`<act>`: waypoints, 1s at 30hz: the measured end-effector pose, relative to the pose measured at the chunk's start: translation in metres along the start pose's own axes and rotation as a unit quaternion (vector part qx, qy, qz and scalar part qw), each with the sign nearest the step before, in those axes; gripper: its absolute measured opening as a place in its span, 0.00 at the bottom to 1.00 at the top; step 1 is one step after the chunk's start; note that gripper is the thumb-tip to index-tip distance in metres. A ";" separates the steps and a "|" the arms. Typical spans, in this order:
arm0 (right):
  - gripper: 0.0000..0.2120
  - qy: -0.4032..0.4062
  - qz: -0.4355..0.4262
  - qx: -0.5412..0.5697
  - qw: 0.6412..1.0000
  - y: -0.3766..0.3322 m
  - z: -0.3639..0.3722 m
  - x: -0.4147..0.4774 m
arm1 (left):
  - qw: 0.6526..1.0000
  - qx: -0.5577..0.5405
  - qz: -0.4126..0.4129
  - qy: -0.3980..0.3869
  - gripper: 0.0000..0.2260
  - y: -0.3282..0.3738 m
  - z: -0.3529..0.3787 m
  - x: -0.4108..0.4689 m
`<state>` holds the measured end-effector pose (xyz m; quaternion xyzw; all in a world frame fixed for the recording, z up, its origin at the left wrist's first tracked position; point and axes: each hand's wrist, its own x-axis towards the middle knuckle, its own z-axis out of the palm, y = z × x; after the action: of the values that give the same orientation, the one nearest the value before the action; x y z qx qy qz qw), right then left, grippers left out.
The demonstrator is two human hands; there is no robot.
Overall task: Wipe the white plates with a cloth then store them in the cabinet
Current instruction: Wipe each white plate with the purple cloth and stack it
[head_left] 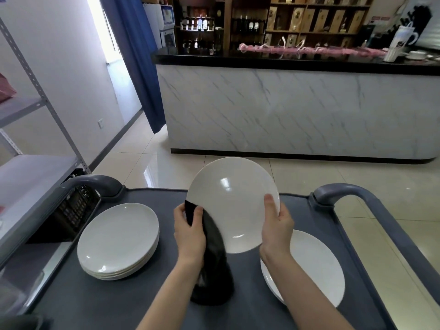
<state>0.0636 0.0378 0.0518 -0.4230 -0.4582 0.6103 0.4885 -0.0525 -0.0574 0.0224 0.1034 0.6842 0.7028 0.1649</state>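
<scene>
A round, glossy white ceramic plate [232,203] was held up above the middle of the grey, matte-topped service cart [147,294], tilted so its smooth, shallow face turned towards the person and its far rim stood highest. Being a plain disc, it had no long axis of its own. The right hand [276,228] gripped its near right rim, thumb laid flat on the face and fingers curled behind. The left hand [189,231] pinched a soft, crumpled black cloth [214,258] against the plate's near left rim, fingers folded round the fabric. The cloth hung long and narrow, its length running from that rim down to the cart top, where its lower end bunched. On the cart's left side sat a neat stack of matching white plates [119,239], face up. On the cart's right side another white plate [316,265] lay flat, partly hidden by the right forearm.
</scene>
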 end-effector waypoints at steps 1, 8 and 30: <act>0.06 -0.029 -0.009 -0.030 0.999 0.000 -0.003 0.002 | 1.000 -0.007 0.000 -0.005 0.05 0.001 -0.002 0.002; 0.05 -0.313 -0.054 -0.253 0.914 -0.042 -0.026 0.042 | 0.972 0.101 0.125 -0.169 0.09 0.020 -0.026 0.021; 0.21 -0.160 -0.098 -0.239 0.953 0.011 -0.033 0.010 | 0.998 -0.013 -0.058 0.013 0.01 -0.014 -0.004 0.013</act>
<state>0.0910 0.0510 0.0329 -0.3774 -0.7020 0.4916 0.3509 -0.0645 -0.0564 0.0069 0.0524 0.6822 0.7022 0.1971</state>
